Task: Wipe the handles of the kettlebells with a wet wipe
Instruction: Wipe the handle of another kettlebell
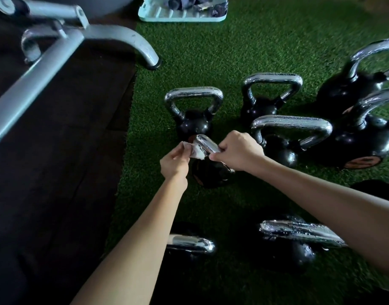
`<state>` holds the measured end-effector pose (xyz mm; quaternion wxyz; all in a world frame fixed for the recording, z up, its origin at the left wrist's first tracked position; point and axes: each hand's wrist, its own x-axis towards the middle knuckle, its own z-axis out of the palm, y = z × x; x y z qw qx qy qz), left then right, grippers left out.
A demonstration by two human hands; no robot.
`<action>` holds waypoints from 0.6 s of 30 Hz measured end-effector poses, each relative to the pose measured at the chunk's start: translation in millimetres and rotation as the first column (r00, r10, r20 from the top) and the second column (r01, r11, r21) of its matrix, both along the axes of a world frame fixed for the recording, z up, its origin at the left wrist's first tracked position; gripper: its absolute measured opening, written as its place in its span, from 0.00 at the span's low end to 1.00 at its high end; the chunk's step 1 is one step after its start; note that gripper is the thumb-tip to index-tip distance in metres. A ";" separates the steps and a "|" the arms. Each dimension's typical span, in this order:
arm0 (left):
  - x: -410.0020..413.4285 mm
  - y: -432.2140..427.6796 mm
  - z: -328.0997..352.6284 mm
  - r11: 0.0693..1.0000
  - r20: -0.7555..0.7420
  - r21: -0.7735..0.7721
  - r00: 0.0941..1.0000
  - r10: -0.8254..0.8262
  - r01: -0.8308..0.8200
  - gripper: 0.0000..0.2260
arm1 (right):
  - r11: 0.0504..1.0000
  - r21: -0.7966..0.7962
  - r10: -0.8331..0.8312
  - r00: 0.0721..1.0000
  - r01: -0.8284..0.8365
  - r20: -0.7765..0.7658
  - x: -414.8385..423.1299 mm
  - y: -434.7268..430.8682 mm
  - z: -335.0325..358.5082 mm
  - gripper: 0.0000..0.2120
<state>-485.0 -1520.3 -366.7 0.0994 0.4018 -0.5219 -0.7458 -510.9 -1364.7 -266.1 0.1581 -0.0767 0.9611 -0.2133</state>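
Green turf point(233, 51) fills the right two-thirds of the frame, and a dark floor mat point(57, 172) runs down the left. A grey steel machine frame point(46, 69) crosses the upper left, one curved foot planted at the turf's edge.

Two big kettlebells point(352, 89) crowd the right edge, one partly in front of the other. Three smaller kettlebells point(259, 108) stand upright near them at centre, their chrome grips beaded with droplets. Two near kettlebells point(191, 244) sit low in the frame. My left forearm covers part of the one at lower centre, and my right forearm crosses the grip of the one at lower right. A pale tray point(180, 16) holding dark bundles lies at the top centre.

The kettlebell point(211, 172) I am working on stands on the turf at centre frame, just in front of the leftmost upright one. Its chrome handle point(205, 145) points up at me. My right hand point(239, 150) grips the right side of that handle, fingers wrapped tight round it and hiding that end. My left hand point(173, 164) pinches the crumpled white wet wipe point(196, 151), fingers narrow on it, pressing it to the left side of the handle. The kettlebell's black body is mostly screened by both wrists.
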 end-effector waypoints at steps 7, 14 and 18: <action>4.2 -6.0 2.2 0.987 0.020 -0.010 0.987 -0.162 0.163 0.13 | 0.977 -0.187 0.158 0.929 -0.099 0.334 -17.9 26.7 10.7 0.07; 10.5 -18.2 -2.5 0.794 0.124 -0.448 0.908 -0.400 0.410 0.16 | 0.978 -0.157 0.175 0.950 -0.137 0.260 -20.7 24.9 -3.0 0.17; 10.9 -11.1 9.8 0.695 0.102 -0.629 0.923 -0.372 0.349 0.05 | 0.978 -0.175 0.158 0.952 -0.115 0.262 -19.3 26.7 2.7 0.12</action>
